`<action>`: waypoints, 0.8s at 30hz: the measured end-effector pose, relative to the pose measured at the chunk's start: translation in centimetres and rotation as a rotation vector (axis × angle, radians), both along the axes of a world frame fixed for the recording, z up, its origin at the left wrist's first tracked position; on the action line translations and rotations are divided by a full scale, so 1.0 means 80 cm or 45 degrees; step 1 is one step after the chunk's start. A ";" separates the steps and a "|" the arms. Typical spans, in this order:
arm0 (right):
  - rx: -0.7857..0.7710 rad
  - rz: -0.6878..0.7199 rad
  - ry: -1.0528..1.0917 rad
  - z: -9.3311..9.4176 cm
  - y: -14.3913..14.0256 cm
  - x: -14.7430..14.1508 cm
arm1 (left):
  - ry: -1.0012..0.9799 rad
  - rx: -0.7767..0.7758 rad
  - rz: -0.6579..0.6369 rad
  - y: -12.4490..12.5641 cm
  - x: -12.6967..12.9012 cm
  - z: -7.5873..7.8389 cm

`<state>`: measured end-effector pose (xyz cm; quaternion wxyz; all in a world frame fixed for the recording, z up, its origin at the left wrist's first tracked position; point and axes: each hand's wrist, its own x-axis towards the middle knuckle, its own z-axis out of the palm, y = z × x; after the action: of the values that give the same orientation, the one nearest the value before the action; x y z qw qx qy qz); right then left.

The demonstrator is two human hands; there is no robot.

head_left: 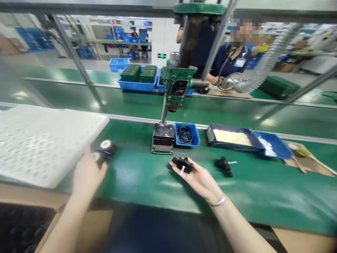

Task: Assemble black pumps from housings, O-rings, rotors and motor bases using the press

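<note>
My left hand (pixel 88 174), blurred by motion, is closed around a black part with round cream-white faces (pixel 109 148), beside the white perforated tray. On the upturned fingers of my right hand (pixel 197 177) rests a black plastic part with a white pin (pixel 185 165), held by the thumb side. A similar black part with a white pin (pixel 223 166) lies on the green table to the right of that hand. Behind my right hand stands the press (pixel 179 84), with a black block (pixel 163 133) at its base.
A white perforated tray (pixel 52 116) covers the left side. Along the back are a blue bin of black rings (pixel 198 140), a box of cream pieces (pixel 210 135), a blue tray of white pieces (pixel 284 151) and cardboard (pixel 319 165). A co-worker (pixel 231 63) sits opposite.
</note>
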<state>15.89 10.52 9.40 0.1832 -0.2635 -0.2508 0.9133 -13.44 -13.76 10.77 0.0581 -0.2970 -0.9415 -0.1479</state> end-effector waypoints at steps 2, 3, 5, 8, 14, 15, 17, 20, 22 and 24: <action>0.014 -0.013 0.047 -0.002 0.000 -0.005 | 0.029 -0.082 -0.056 -0.012 0.006 -0.009; 0.019 -0.013 0.067 -0.003 0.000 -0.007 | 0.061 -0.094 -0.127 -0.015 0.015 -0.013; 0.027 -0.003 0.100 -0.005 0.001 -0.011 | 0.093 -0.062 -0.326 -0.011 0.040 -0.021; 0.031 0.003 0.112 -0.005 0.003 -0.013 | -0.043 0.042 -0.635 0.018 0.080 -0.032; 0.138 -0.027 0.070 0.002 0.011 -0.014 | -0.561 0.189 -1.145 0.116 0.128 -0.032; 0.166 -0.033 0.062 0.004 0.014 -0.014 | -0.626 0.231 -1.197 0.129 0.132 -0.032; 0.237 -0.052 0.039 0.007 0.021 -0.014 | -0.768 0.355 -1.271 0.147 0.136 -0.035; 0.407 -0.071 -0.034 0.011 0.028 -0.017 | -1.028 0.566 -1.258 0.157 0.138 -0.048; 0.533 -0.069 -0.088 0.014 0.028 -0.020 | -1.227 0.658 -1.186 0.157 0.139 -0.059; 0.646 -0.067 -0.123 0.016 0.024 -0.025 | -1.403 0.726 -1.110 0.154 0.141 -0.068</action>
<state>13.85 12.40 10.66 0.2549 -0.2590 -0.4733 0.8025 -2.19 -1.40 5.33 -0.4099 -0.4991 -0.5571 -0.5222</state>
